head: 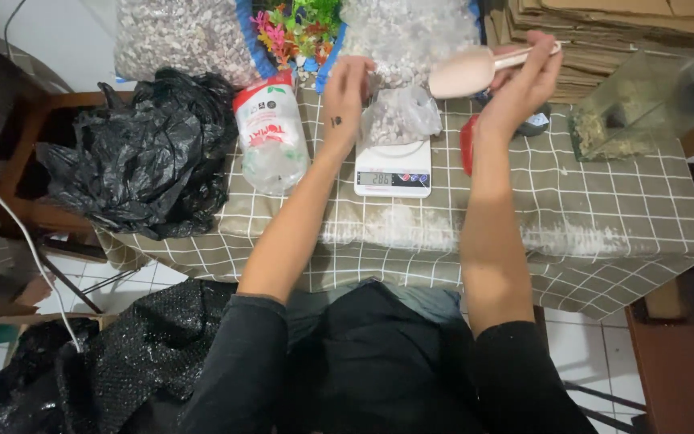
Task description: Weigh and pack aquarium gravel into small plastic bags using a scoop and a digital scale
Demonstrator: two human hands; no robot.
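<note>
Left hand (345, 87) at top centre of frame, fingers pinching rim of small clear bag of gravel (399, 116). Bag sits on white kitchen scale (393, 169), centre of checked tablecloth (620, 209). Right hand (524, 80) closed around handle of beige scoop (467, 71), above bag. Plastic bottle (271, 137) left of scale.

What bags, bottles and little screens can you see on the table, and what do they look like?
Plastic bottle: left of the scale, clear, red and white label.
Scale screen: front of the white scale, small grey rectangle.
Small clear bag: on the scale, holding pale gravel.
Big gravel bags: at the back, clear.
Black plastic bag: far left, crumpled.
</note>
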